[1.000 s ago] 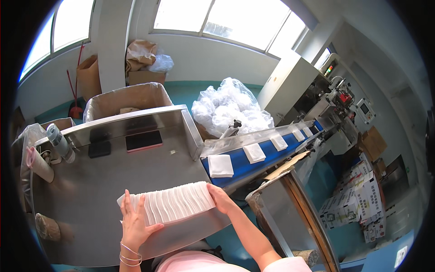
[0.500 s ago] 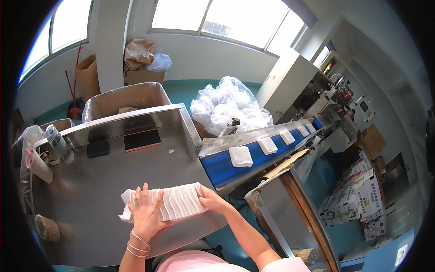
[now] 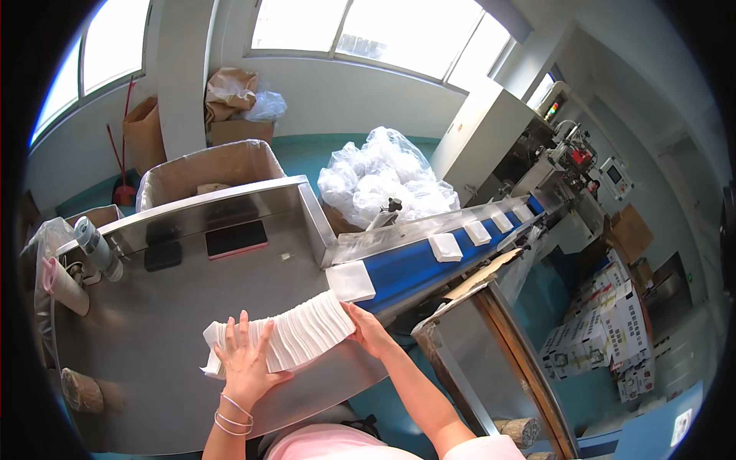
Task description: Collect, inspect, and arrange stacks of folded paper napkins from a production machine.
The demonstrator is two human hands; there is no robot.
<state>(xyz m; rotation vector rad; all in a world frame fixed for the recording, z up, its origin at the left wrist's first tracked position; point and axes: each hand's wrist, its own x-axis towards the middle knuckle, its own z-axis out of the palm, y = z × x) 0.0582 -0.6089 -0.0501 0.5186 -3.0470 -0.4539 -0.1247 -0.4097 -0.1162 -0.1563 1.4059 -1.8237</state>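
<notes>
A long row of white folded paper napkins (image 3: 295, 337), pressed face to face, lies on the steel table in front of me. Over its left part my left hand (image 3: 247, 356) is clasped, fingers spread across the top and thumb along the near side. My right hand (image 3: 368, 330) grips the row's right end, its fingers partly hidden behind the napkins. Just beyond that end, a flat napkin stack (image 3: 351, 280) sits where the blue conveyor belt (image 3: 402, 271) meets the table, close to the row. More small napkin stacks (image 3: 445, 248) are spaced along the belt.
On the steel table (image 3: 176, 307) are a phone (image 3: 236, 240), a dark flat case (image 3: 163, 256), a bottle (image 3: 98, 249), a cup (image 3: 65, 285) and a brown roll (image 3: 82, 389). Beyond stand a lined carton (image 3: 215, 165) and bagged white goods (image 3: 383, 180). A metal-topped stand (image 3: 479, 345) is at right.
The belt's napkin stacks have moved toward me, the nearest reaching the table's edge. My right hand and the row's right end have shifted slightly right and nearer. My left hand stays in place.
</notes>
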